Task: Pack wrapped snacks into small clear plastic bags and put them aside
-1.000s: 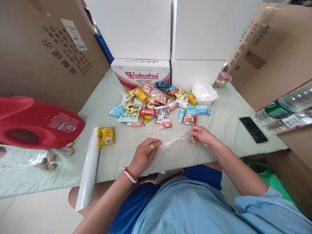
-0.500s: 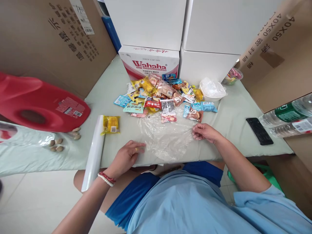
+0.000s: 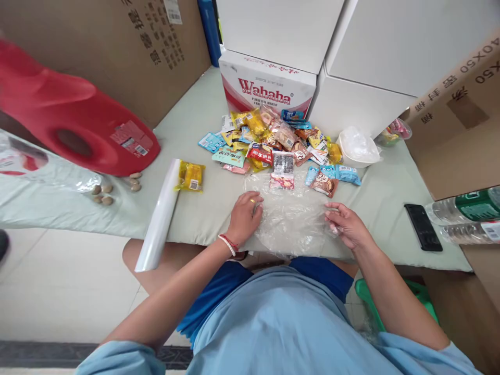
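Note:
A crumpled clear plastic film lies across the near middle of the table, its far part under a few wrapped snacks. My left hand, with a ring and bracelets, rests over its left edge, fingers bent but apart and holding nothing. At the right edge, my right hand has the film between thumb and fingers. Beyond the film is a heap of wrapped snacks in many colours. A yellow-wrapped snack sits apart on the left, touching a white plastic roll that juts over the table's front edge.
A red jug and several brown nuts are at left. A Wahaha carton and white boxes stand behind. At right are a white bowl holding clear plastic, a black phone and plastic bottles.
The view has shifted. My left hand has moved right and forward onto the film's left edge. My right hand stays at the right edge, its fingers looser than before.

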A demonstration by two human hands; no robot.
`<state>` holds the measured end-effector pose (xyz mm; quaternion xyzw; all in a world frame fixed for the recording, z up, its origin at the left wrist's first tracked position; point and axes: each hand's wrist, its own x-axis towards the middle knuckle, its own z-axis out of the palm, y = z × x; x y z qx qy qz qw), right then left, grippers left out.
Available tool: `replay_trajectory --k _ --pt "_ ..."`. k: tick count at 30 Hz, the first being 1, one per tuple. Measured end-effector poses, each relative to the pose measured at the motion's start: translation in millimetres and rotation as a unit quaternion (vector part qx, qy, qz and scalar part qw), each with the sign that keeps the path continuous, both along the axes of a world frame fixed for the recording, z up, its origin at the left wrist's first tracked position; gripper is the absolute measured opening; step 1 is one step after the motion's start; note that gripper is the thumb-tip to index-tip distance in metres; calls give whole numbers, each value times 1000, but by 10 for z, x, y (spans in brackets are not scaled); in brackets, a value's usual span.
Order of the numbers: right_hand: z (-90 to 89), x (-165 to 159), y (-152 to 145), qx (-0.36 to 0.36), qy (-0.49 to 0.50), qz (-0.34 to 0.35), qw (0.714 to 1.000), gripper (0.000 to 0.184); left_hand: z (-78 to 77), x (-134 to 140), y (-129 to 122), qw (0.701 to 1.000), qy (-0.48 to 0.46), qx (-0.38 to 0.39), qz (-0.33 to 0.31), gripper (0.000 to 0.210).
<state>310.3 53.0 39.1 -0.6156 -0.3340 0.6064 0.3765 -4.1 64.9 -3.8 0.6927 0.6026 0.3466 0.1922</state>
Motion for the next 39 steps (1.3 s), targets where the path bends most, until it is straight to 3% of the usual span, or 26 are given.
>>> replay_trajectory --k 3,5,9,14,16,19,22,28,30,33,35,37,39 --pt "-9 51 -160 -14 11 -31 999 71 7 -138 66 991 -12 11 133 34" --pt "-44 38 -286 -9 8 -48 999 73 66 -143 27 979 -11 -53 198 52" --pt "-116 -54 -460 21 -23 -65 997 72 124 99 -137 971 -33 -169 166 71" --pt "-141 -81 -454 30 -46 -76 996 72 78 362 -182 953 -224 -126 160 46" --pt "-131 -61 -422 27 -52 -74 996 73 82 323 -134 952 -240 -117 150 42" --pt "-122 -41 -382 25 -58 -67 996 74 108 154 -53 977 -134 -121 113 47" --pt "-153 -50 -365 24 -64 -41 997 73 117 -2 -8 982 -59 -155 92 50" --pt "-218 64 -341 14 -138 34 990 61 54 -42 -28 945 -208 -236 89 74" --pt "-105 163 -313 52 -256 69 963 52 32 -16 -39 952 -194 -217 93 69" --pt "202 195 -270 196 -470 42 860 36 15 29 -45 964 -166 -188 88 61" --pt "385 41 -236 292 -507 41 810 29 17 57 -36 961 -179 -197 77 59" --pt "464 -260 -160 344 -485 127 794 26 33 87 -19 955 -196 -211 75 58" --pt "429 -624 -30 332 -488 263 763 25 61 121 -3 953 -201 -215 77 56"
